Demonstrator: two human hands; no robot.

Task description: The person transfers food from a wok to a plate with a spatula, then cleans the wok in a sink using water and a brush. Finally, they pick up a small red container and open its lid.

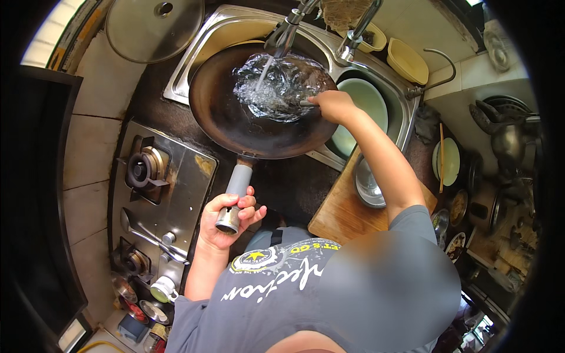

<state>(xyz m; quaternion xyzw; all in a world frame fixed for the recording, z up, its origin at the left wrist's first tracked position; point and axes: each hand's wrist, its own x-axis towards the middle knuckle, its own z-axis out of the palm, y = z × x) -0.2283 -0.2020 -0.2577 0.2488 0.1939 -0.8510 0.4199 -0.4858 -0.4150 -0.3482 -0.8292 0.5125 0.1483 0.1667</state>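
My left hand is wrapped around the grey handle of a dark wok, near the handle's hollow metal end. The wok is tilted over the left basin of a steel double sink. Water runs from a faucet into it, and a rippling pool fills its far right part. At the wok's right side, my right hand grips a short grey rod-like handle. The other end of this tool is lost in the churning water, so its kind cannot be told.
A gas stove with a ladle lies left. A glass lid stands behind. A pale green basin sits in the right sink. Nearer, a wooden cutting board bears a metal bowl. Plates stand farther right.
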